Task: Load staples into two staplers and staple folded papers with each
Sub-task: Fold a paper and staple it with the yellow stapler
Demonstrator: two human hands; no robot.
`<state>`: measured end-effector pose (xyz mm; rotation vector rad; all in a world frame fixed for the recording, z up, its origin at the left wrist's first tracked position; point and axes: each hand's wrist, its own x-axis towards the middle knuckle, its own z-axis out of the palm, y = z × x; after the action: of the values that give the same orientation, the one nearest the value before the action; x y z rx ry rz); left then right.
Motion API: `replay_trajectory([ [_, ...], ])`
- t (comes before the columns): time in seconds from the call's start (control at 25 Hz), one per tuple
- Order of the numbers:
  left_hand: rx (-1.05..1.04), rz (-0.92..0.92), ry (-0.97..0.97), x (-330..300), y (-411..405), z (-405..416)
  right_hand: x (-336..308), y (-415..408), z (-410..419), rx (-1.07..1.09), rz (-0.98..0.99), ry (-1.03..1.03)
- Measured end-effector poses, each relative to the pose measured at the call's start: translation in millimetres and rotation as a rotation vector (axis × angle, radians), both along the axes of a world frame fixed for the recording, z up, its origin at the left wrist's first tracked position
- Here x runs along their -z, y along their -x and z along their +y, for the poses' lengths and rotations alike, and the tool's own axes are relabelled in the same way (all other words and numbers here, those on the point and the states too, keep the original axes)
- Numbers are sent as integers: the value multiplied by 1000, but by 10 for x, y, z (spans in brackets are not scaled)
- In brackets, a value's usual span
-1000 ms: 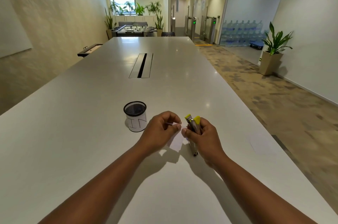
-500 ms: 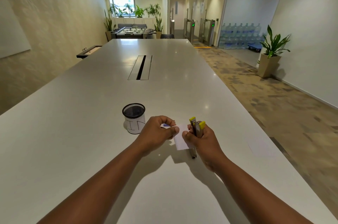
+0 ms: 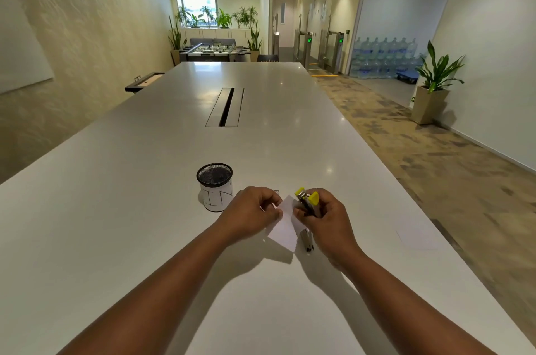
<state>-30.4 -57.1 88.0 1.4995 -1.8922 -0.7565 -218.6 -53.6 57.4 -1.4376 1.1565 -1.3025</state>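
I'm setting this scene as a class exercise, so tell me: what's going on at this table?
A person is working at a long white table. The right hand grips a yellow-tipped stapler, while the left hand pinches a small white paper and holds it against the stapler. A black mesh cup stands just left of the hands. Whether a staple has gone in cannot be told.

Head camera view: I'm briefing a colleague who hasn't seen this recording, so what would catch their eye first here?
Two hands meet near the table's near middle: the left hand pinches a white folded paper, and the right hand grips a yellow-tipped stapler against its edge. Just left stands a black mesh cup with a white hand-lettered label.
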Motion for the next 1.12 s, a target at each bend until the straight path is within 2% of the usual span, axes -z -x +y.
replay_trajectory([
  [0.24, -108, 478, -356, -100, 48, 26, 37, -3, 36, -13, 92, 16],
  [0.36, -83, 718, -492, -122, 41, 25, 32, -9, 63, 13, 43, -36],
  [0.44, -31, 809, -519, -98, 25, 25, 39, -6, 58, 18, -28, -94],
  [0.64, -86, 546, -321, -29, 23, 28, 65, -6, 59, -42, -110, -197],
  [0.92, -93, 609, -267, -3, 31, 32, -18, 23, 51, 27, -335, -199],
  [1.0, -75, 638, -253, 17, 28, 12, -61, 51, 52, -5, -320, -168],
  [1.12, -69, 644, -228, 34, 32, -1, -102, 56, 83, -53, -188, -145],
])
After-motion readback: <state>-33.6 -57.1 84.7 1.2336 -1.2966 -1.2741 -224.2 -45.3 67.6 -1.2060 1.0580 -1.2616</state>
